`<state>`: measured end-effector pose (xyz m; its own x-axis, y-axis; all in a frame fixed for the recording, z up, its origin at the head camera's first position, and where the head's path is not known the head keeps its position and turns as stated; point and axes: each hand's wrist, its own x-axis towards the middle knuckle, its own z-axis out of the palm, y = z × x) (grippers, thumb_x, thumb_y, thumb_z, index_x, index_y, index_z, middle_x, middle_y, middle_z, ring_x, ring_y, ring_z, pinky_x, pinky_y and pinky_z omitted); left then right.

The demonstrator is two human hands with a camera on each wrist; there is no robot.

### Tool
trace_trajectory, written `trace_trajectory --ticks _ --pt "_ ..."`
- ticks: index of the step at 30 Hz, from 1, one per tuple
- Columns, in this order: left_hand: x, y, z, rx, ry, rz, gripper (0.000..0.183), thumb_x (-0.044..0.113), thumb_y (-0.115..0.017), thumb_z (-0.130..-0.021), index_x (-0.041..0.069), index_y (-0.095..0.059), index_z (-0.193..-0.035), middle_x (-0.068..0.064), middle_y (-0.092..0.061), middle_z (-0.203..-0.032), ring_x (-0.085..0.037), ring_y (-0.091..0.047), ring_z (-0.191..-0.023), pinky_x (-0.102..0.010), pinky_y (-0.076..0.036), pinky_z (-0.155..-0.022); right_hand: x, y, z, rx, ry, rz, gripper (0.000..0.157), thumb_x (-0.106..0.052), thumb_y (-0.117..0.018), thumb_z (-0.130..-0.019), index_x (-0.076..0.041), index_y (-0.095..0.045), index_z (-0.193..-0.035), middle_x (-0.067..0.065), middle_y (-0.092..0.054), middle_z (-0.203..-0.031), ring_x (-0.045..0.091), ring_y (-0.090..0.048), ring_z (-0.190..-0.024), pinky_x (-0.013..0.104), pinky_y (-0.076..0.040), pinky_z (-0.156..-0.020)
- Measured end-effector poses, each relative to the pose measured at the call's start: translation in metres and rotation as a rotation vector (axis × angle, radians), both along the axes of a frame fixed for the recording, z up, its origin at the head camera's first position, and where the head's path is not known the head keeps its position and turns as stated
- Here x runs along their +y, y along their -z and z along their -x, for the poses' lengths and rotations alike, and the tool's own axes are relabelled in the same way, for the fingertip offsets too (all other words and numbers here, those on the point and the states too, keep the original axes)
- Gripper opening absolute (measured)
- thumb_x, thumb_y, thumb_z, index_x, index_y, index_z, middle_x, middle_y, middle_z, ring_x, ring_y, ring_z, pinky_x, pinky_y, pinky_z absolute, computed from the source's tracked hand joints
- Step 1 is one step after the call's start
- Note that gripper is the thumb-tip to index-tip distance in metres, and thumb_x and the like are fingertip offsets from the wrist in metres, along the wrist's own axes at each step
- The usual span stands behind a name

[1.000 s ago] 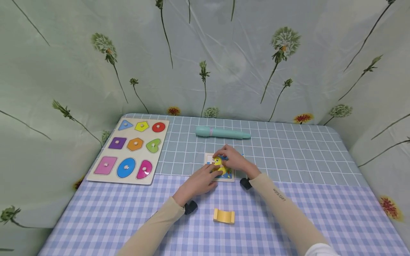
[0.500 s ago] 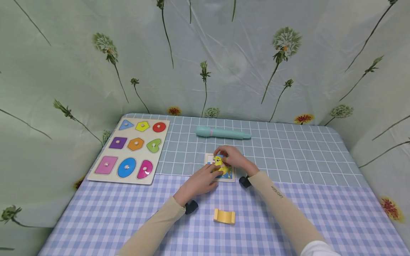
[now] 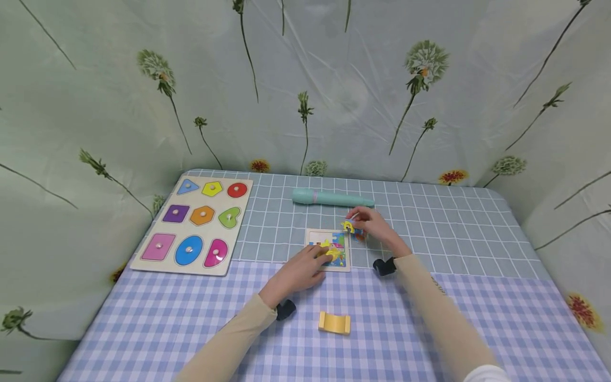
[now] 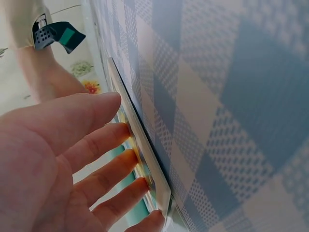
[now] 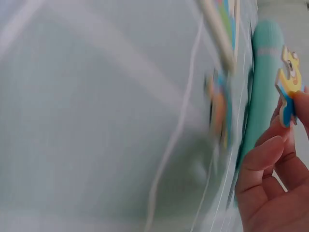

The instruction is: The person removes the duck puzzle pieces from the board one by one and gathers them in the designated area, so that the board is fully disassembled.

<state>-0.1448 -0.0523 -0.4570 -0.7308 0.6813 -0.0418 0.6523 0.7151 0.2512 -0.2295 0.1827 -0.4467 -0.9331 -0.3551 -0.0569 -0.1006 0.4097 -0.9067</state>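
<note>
A small jigsaw puzzle in a pale wooden tray [image 3: 341,269] lies at mid-table, part of its yellow and blue picture showing. My left hand [image 3: 297,268] rests on it from the near left, its fairly straight fingertips at the picture in the left wrist view. Pinched between thumb and fingers of my right hand [image 3: 377,227] is a yellow and blue puzzle piece [image 5: 290,82], raised just right of the tray's far corner. Below that hand, an orange and blue puzzle piece [image 5: 219,108] lies on the cloth, blurred in the right wrist view.
A board of knobbed coloured shapes [image 3: 228,218] lies at the left. Behind the puzzle is a long teal wand-shaped thing [image 3: 334,198]. A yellow curved block [image 3: 334,323] sits nearer, on the checked cloth [image 3: 406,329]. A floral curtain [image 3: 353,95] hangs behind.
My right hand has lifted the yellow and blue puzzle piece off the picture and carried it right, uncovering part of the tray. The left hand has stayed in place.
</note>
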Motion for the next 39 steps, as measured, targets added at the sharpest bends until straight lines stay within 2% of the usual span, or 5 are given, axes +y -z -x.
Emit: trace_trajectory --ticks 12,20,26,33,39 --pt "0.001 -0.001 -0.003 -0.004 -0.019 -0.011 0.04 0.024 -0.06 -0.095 0.01 -0.057 -0.132 -0.011 -0.046 -0.142 -0.031 -0.037 -0.133 -0.042 -0.029 -0.11 0.051 0.005 -0.002 -0.02 0.094 -0.17 0.024 0.009 -0.05 -0.079 0.008 -0.061 -0.1 0.009 -0.056 -0.08 0.019 -0.046 -0.071 0.03 -0.04 -0.058" --pt "0.006 -0.001 -0.002 0.041 -0.044 -0.031 0.031 0.025 -0.06 -0.094 0.012 -0.063 -0.122 -0.008 -0.052 -0.13 -0.026 -0.048 -0.117 -0.042 -0.043 -0.098 0.046 0.011 -0.005 0.138 0.037 -0.346 0.019 0.008 -0.052 -0.075 0.003 -0.064 -0.089 0.007 -0.056 -0.077 0.019 -0.048 -0.074 0.031 -0.039 -0.065" --pt "0.009 0.0 -0.002 0.092 -0.049 -0.014 0.037 0.025 -0.06 -0.094 0.017 -0.06 -0.13 -0.007 -0.051 -0.124 -0.023 -0.046 -0.109 -0.04 -0.044 -0.088 0.041 0.011 -0.008 0.22 0.02 -0.488 0.017 0.009 -0.054 -0.078 -0.001 -0.063 -0.088 0.007 -0.05 -0.076 0.023 -0.045 -0.071 0.034 -0.037 -0.064" --pt "0.011 0.002 -0.004 0.084 -0.05 0.017 0.041 0.027 -0.06 -0.095 0.017 -0.056 -0.135 -0.008 -0.048 -0.129 -0.025 -0.043 -0.116 -0.044 -0.04 -0.096 0.03 0.01 -0.012 0.257 0.03 -0.411 0.017 0.01 -0.058 -0.079 0.0 -0.063 -0.093 0.009 -0.055 -0.081 0.025 -0.051 -0.076 0.038 -0.044 -0.069" --pt "0.012 0.004 -0.003 0.084 -0.031 0.001 0.041 0.026 -0.061 -0.094 0.014 -0.057 -0.133 -0.009 -0.046 -0.131 -0.026 -0.042 -0.122 -0.043 -0.039 -0.099 0.001 0.008 -0.014 0.256 -0.1 -0.317 0.023 0.007 -0.062 -0.081 0.0 -0.065 -0.103 0.011 -0.058 -0.093 0.024 -0.054 -0.081 0.038 -0.046 -0.072"
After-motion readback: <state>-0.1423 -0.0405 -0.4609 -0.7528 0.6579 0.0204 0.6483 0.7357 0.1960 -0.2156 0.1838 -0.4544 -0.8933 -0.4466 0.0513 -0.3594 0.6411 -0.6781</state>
